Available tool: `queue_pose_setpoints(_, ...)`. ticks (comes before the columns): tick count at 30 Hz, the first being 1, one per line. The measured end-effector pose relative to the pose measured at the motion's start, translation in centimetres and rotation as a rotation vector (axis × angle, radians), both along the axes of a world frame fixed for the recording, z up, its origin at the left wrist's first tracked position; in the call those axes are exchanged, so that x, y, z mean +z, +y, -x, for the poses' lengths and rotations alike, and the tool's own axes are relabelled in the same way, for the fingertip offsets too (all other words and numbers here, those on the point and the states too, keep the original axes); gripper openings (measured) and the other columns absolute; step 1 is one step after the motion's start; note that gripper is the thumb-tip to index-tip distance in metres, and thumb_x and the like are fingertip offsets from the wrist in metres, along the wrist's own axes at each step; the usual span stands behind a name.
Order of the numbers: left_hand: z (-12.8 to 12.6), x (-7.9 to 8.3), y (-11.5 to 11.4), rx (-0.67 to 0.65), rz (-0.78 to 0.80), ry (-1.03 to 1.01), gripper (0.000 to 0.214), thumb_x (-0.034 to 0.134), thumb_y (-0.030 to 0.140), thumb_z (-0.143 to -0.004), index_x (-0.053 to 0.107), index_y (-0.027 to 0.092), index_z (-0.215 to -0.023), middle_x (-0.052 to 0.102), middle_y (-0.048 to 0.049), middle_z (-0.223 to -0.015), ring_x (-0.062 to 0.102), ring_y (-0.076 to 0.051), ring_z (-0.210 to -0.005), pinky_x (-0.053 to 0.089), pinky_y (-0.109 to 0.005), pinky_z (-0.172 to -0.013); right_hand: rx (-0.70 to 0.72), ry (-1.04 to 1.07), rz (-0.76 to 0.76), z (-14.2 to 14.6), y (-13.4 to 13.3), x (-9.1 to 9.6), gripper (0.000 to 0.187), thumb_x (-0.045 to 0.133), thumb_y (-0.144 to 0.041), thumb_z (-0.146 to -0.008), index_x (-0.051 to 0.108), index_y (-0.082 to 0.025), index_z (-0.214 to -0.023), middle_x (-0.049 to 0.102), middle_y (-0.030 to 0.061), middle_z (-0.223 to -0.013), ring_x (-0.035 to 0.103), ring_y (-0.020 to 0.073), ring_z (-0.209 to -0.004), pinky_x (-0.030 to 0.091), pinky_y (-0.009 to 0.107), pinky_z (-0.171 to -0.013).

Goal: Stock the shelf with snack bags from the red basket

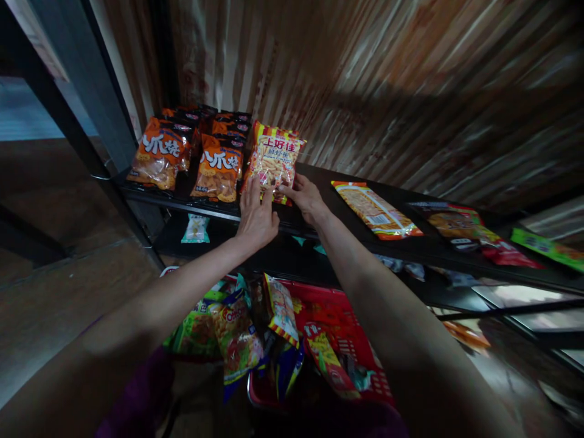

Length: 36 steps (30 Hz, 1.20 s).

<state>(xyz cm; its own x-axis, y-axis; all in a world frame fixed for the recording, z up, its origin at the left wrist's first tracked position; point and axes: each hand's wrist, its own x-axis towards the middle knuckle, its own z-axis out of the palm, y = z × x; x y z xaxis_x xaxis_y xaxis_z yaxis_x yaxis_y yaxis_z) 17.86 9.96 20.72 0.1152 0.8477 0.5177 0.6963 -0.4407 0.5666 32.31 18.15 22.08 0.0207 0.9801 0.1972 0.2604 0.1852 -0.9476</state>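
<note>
A yellow and red bag of prawn crackers (275, 157) stands upright on the black upper shelf, leaning slightly back. My left hand (258, 216) lies with outstretched fingers against its lower left front. At the lower right corner, my right hand (306, 198) pinches the bag's edge, thumb in front and the other fingers partly hidden at the side. Immediately left of it is an orange and black snack bag (218, 167), with more of the same kind behind. Another orange snack bag (162, 152) stands farther left.
An orange-edged snack packet (375, 210) lies flat to the right on the upper shelf (319, 176), with several packets beyond it. A small teal packet (196, 229) sits one shelf lower. Below my arms is a red basket (319, 298) of mixed snack bags. A metal post (86, 79) rises at left.
</note>
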Motion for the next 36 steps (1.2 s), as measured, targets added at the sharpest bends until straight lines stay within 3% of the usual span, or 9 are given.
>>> queue_pose_setpoints(4, 0.1, -0.6, 0.1, -0.016, -0.05, 0.008, 0.06, 0.051, 0.013, -0.076, 0.037, 0.011, -0.134, 0.012, -0.0148, -0.154, 0.004, -0.033, -0.142, 0.011, -0.054, -0.113, -0.071, -0.069, -0.061, -0.7, 0.1, -0.3, 0.068, 0.072, -0.034, -0.069, 0.045, -0.01, -0.126, 0.063, 0.0115, -0.111, 0.062, 0.0218, -0.101, 0.048, 0.045, -0.092)
queue_pose_setpoints(7, 0.2, -1.1, 0.4, -0.041, -0.084, 0.01, 0.059, 0.052, 0.015, -0.077, 0.036, 0.013, -0.135, 0.011, -0.0133, -0.155, 0.002, -0.032, -0.142, 0.01, -0.054, -0.112, -0.15, -0.159, -0.27, -1.2, -1.8, 0.5, 0.06, 0.063, -0.045, -0.077, 0.045, -0.013, -0.125, 0.059, 0.0118, -0.118, 0.057, 0.0238, -0.111, 0.044, 0.045, -0.096)
queue_pose_setpoints(13, 0.9, -0.7, -0.6, -0.138, -0.137, -0.004, 0.044, 0.047, 0.024, -0.086, 0.042, 0.016, -0.13, 0.018, -0.0117, -0.153, 0.006, -0.028, -0.143, 0.013, -0.054, -0.113, -0.265, -0.212, -0.433, -0.5, -14.0, 0.9, 0.035, 0.042, -0.044, -0.091, 0.051, -0.025, -0.12, 0.062, 0.0053, -0.109, 0.061, 0.0189, -0.104, 0.047, 0.039, -0.094)
queue_pose_setpoints(17, 1.7, -2.4, -5.2, -0.368, -0.15, 0.012, 0.034, 0.04, 0.018, -0.088, 0.051, 0.016, -0.119, 0.028, -0.0089, -0.151, 0.013, -0.024, -0.142, 0.022, -0.049, -0.113, -0.193, -0.366, -0.135, -1.7, -21.5, -4.7, 0.023, 0.047, -0.037, -0.089, 0.062, -0.026, -0.104, 0.069, 0.0044, -0.088, 0.067, 0.02, -0.085, 0.052, 0.036, -0.084)
queue_pose_setpoints(19, 2.0, -4.9, -8.1, -0.428, -0.037, 0.03, 0.032, 0.039, 0.014, -0.086, 0.056, 0.017, -0.114, 0.03, -0.0096, -0.15, 0.017, -0.022, -0.142, 0.028, -0.045, -0.112, -0.029, -0.529, 0.04, -3.1, -23.5, -8.9, 0.032, 0.054, -0.034, -0.084, 0.059, -0.025, -0.114, 0.068, 0.0079, -0.103, 0.064, 0.0242, -0.1, 0.05, 0.041, -0.09)
queue_pose_setpoints(22, 2.3, -9.1, -12.1, -0.461, 0.25, 0.054, 0.032, 0.04, 0.012, -0.084, 0.059, 0.014, -0.111, 0.034, -0.0147, -0.147, 0.035, -0.022, -0.135, 0.038, -0.039, -0.107, 0.129, -0.776, 0.196, -4.8, -25.4, -15.1, 0.082, 0.071, -0.028, -0.066, 0.036, -0.023, -0.139, 0.04, 0.0116, -0.145, 0.029, 0.031, -0.138, 0.03, 0.051, -0.11)
queue_pose_setpoints(25, 2.5, -11.7, -14.3, -0.463, 0.441, 0.072, 0.036, 0.043, 0.01, -0.081, 0.06, 0.015, -0.112, 0.033, -0.0136, -0.148, 0.039, -0.023, -0.132, 0.04, -0.039, -0.106, 0.136, -0.917, 0.335, -5.5, -26.6, -19.1, 0.106, 0.073, -0.024, -0.06, 0.013, -0.031, -0.147, 0.014, 0.0078, -0.156, 0.008, 0.0321, -0.143, 0.023, 0.058, -0.11)
queue_pose_setpoints(30, 3.4, -12.1, -14.7, -0.398, 0.576, 0.098, 0.032, 0.045, 0.009, -0.079, 0.063, 0.015, -0.105, 0.042, -0.0143, -0.143, 0.048, -0.024, -0.126, 0.043, -0.039, -0.103, 0.118, -0.879, 0.254, -5.5, -26.9, -21.1, 0.088, 0.056, -0.012, -0.073, 0.011, -0.029, -0.147, 0.027, 0.0095, -0.152, 0.026, 0.0276, -0.139, 0.03, 0.051, -0.11)
queue_pose_setpoints(36, 5.3, -13.3, -13.4, -0.378, 0.591, 0.094, 0.029, 0.044, 0.008, -0.078, 0.065, 0.018, -0.096, 0.053, -0.0098, -0.133, 0.049, -0.022, -0.124, 0.041, -0.039, -0.104, 0.01, -0.782, 0.265, -6.2, -25.8, -18.8, 0.069, 0.047, -0.007, -0.074, 0.036, -0.025, -0.14, 0.051, 0.0095, -0.136, 0.049, 0.0264, -0.125, 0.042, 0.043, -0.103)
